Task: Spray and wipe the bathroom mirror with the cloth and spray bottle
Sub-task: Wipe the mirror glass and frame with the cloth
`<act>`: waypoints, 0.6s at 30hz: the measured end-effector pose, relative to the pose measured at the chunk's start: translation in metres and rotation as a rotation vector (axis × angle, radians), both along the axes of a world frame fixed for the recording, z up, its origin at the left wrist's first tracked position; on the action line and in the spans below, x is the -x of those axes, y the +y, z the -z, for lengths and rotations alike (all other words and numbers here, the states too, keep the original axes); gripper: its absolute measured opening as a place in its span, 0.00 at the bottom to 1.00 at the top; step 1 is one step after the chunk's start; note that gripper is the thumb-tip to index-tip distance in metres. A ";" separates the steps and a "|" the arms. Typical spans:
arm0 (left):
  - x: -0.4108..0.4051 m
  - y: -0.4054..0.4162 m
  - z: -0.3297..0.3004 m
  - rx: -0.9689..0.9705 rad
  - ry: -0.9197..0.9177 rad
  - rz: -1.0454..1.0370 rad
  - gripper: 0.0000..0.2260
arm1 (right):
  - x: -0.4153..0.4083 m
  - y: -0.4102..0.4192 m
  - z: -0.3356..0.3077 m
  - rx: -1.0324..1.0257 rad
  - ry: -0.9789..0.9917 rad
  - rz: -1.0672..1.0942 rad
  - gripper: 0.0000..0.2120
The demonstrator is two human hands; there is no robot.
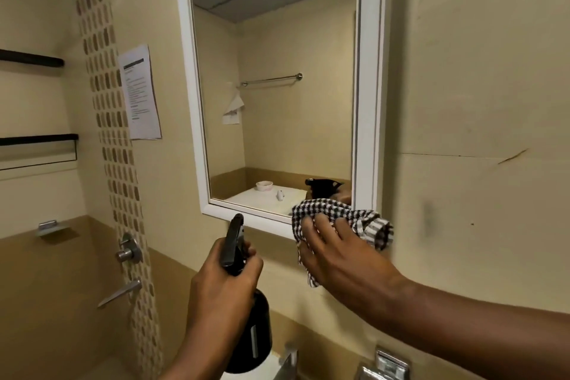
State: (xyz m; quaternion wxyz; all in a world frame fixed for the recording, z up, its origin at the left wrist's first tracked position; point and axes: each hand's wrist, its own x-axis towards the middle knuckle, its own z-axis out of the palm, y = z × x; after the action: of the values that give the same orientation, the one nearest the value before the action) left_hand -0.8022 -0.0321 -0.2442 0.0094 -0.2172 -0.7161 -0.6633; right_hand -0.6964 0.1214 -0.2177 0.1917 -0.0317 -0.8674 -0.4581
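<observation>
Black-and-white checked cloth (333, 219) is pressed by the right hand (342, 253) against the white-framed mirror (277, 86); the black spray bottle (246, 302) is gripped by the left hand (219, 287).

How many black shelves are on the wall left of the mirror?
2: an upper black shelf and a lower black shelf below it, both cut off by the frame's left edge.
</observation>
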 end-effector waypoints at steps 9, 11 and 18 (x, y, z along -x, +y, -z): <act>0.003 0.018 0.008 0.022 -0.021 0.017 0.05 | -0.005 0.003 -0.002 -0.027 0.060 0.019 0.28; 0.000 0.023 0.009 0.023 -0.025 0.020 0.06 | -0.015 0.005 -0.003 -0.026 0.063 0.012 0.27; -0.003 0.030 0.001 -0.006 -0.039 0.058 0.06 | -0.048 0.005 -0.023 0.217 0.096 -0.073 0.19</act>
State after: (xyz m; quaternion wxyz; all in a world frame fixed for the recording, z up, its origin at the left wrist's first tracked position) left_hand -0.7989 -0.0016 -0.2450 -0.0232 -0.2250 -0.7077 -0.6694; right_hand -0.6481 0.1265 -0.1945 0.2452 -0.0426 -0.9022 -0.3522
